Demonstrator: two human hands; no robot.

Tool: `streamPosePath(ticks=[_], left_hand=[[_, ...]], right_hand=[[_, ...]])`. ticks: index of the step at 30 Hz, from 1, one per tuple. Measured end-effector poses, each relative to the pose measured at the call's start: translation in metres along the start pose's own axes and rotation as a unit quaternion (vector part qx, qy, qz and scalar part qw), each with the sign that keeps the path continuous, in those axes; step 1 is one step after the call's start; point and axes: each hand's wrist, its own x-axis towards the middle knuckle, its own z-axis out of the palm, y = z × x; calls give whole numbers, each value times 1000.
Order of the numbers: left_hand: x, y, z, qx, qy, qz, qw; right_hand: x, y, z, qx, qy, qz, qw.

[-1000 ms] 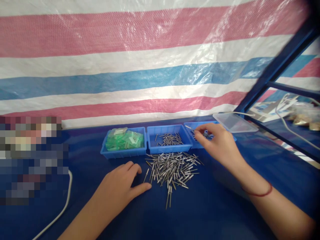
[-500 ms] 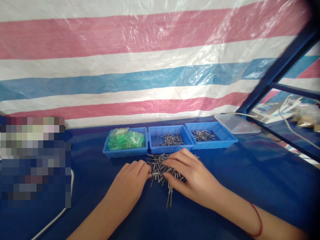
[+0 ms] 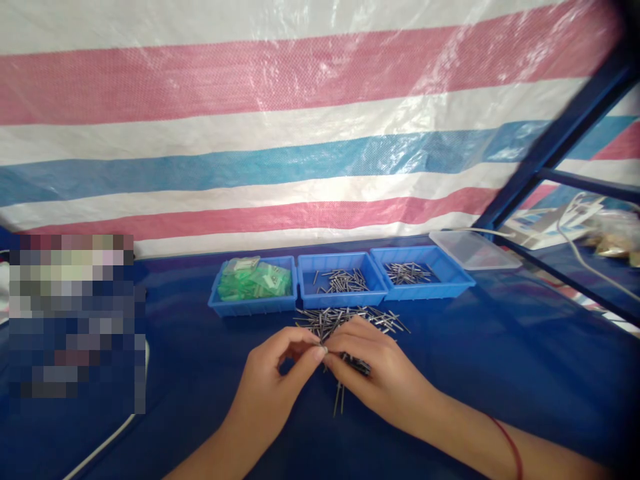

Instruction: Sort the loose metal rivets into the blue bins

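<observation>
Thumb and forefinger of left hand (image 3: 265,380) pinched together at the tips, a rounded gap behind them, on one silvery piece (image 3: 323,349), mostly hidden. Fingers of right hand (image 3: 383,363) bent, nearly closed at the tips, meeting the left fingertips at that same piece; cannot tell whether gripping it too. Both hands over the near side of one pin pile (image 3: 324,321) on blue table (image 3: 200,373), too many pins to count; two pins (image 3: 337,400) jutting toward the near edge. Just beyond the pile, three blue bins in a row: left bin (image 3: 255,307) with green bags (image 3: 255,279), number unclear; middle bin (image 3: 345,297) and right bin (image 3: 430,290) each with one loose heap of pins, likewise uncountable. Behind right bin, one clear lid (image 3: 475,249). Around right wrist, one red cord (image 3: 510,440).
</observation>
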Motion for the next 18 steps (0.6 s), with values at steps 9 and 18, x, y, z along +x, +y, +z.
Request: streamPosePath(ticks=[9,18], left_hand=[[0,-1,-2,-10,-13,5,1000],[3,1,-5,22,-6,49,999]], right_hand=[[-2,0,1,56,7,30,998],[0,3,-4,39,61,40,997]])
